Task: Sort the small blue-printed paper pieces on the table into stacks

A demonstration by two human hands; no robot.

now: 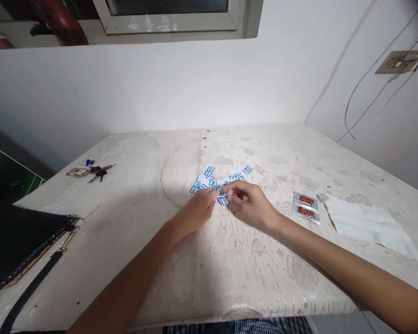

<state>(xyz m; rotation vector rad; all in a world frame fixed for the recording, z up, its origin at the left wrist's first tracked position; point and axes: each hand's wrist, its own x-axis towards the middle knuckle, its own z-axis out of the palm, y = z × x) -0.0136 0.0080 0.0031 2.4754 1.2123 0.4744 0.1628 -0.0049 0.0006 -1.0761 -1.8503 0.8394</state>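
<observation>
Several small white paper pieces with blue printed outlines (pixel 209 171) lie in a loose pile at the middle of the table, and some overlap. Just at the near side of this pile is my left hand (pixel 198 206), its fingers pressed together toward the right. My right hand (pixel 249 200) meets it from the other side, thumb and fingers bent into a pinch. Between the fingertips there may be a small piece, but it is too small to make out. One more blue-printed piece (pixel 248 170) lies apart, just beyond my right hand.
Right of my hands lie a silver blister pack (pixel 306 207) with two reddish-brown pieces and a white cloth (pixel 369 225). Keys (pixel 99 172) rest at the left, with a black bag (pixel 28 241) nearer me. A wall socket (pixel 400 62) with hanging cables is at the right.
</observation>
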